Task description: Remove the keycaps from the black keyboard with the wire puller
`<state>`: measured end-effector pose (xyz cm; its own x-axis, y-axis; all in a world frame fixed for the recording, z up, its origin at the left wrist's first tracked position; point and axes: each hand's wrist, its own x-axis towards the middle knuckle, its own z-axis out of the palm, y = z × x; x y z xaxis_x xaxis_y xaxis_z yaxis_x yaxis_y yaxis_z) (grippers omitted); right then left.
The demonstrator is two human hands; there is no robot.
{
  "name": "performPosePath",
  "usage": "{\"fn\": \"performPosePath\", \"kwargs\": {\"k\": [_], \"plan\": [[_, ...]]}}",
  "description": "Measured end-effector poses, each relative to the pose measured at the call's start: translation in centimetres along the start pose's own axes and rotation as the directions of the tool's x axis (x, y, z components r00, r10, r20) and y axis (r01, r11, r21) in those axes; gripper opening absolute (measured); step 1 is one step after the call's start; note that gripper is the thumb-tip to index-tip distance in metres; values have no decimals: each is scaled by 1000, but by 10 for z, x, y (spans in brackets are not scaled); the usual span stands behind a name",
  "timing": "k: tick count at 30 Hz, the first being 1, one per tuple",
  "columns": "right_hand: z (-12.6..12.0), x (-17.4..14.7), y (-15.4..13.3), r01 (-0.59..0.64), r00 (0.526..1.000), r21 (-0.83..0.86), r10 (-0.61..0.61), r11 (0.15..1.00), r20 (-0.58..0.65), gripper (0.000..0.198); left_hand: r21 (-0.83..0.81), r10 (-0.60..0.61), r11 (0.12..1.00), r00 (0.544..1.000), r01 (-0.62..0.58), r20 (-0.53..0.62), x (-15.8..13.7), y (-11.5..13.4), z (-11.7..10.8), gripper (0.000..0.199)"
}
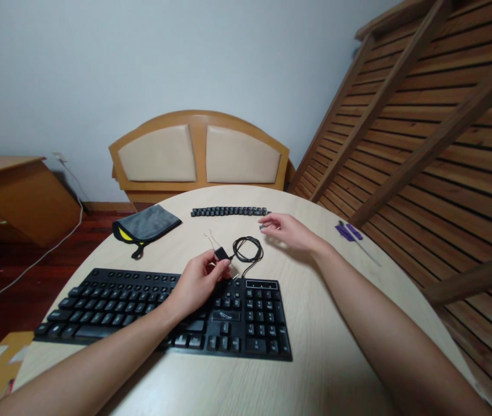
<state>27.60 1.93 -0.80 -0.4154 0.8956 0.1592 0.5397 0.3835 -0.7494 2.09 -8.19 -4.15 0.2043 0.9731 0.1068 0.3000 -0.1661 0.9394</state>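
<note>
OK, going L to R: the keyboard (118,303) lies flat on the table (324,346), stiff plastic, prob. the heaviest thing here; best lifted by its two short ends, w/ fingers off the keys. Past its far edge is the folded cloth (150,224), soft, floppy & light, its loop the handiest grip.

My left hand (200,277) is over the keyboard, thumb & fingers pinching the black handle of the wire puller (221,254). Its thin prongs point away from me, above bare tabletop. V. light, I'd say; handle's stiff, but the wire prob. bends easily, so the handle's the place to pinch.

Farther off sits the row of loose keys (228,211): small, hard, approx. weightless & maybe a bit slick, so fingertips on opposite sides. Nearer me, the cord (262,252) is looped, bendy but springy.

My right hand (291,231) is just beside that row's right end, fingers curled; there's a greyish bit at the tips, but can't tell if it's gripped. Far R, purple strips (350,232) w/ a thin stick, well apart from both hands.
</note>
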Motion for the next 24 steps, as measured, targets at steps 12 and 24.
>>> {"fn": "performPosePath", "kwargs": {"k": [12, 24], "plan": [[-7, 11, 93, -270, 885, -258, 133, 928, -446, 26, 17, 3, 1000, 1000, -3, -1, -2, 1, 1, 26], [7, 55, 109, -385, 799, -242, 190, 891, -571, 28, 50, -10, 999, 1000, 10, -3, -3, 3, 1, 28]]}}
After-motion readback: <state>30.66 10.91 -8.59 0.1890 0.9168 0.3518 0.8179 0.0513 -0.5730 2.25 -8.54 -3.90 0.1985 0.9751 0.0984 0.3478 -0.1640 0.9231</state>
